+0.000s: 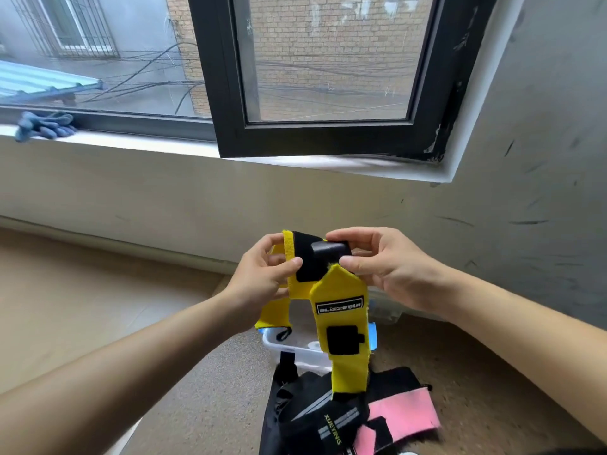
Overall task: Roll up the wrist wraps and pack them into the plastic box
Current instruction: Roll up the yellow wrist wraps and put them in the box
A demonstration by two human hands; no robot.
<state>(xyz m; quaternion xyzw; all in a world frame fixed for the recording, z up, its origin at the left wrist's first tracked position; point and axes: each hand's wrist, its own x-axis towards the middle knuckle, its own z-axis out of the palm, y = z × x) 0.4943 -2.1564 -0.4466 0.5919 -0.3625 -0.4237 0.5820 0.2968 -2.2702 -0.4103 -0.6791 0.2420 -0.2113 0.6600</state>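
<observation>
I hold a yellow wrist wrap [341, 323] with black velcro patches up in front of me, above the floor. My left hand [262, 274] pinches its upper left part between thumb and fingers. My right hand [387, 264] pinches the black end at the top right. Two yellow lengths hang down from my hands. Below them stands a clear plastic box [297, 351], partly hidden by the hanging wrap. A black wrist wrap [315, 418] with grey stripes and a pink wrist wrap [404, 415] lie on the floor in front of the box.
The floor [98, 307] is brown. A wall with a window sill [131, 146] runs behind, and a black-framed window pane [328, 77] swings inward above my hands. Blue gloves [46, 124] lie on the sill at the left.
</observation>
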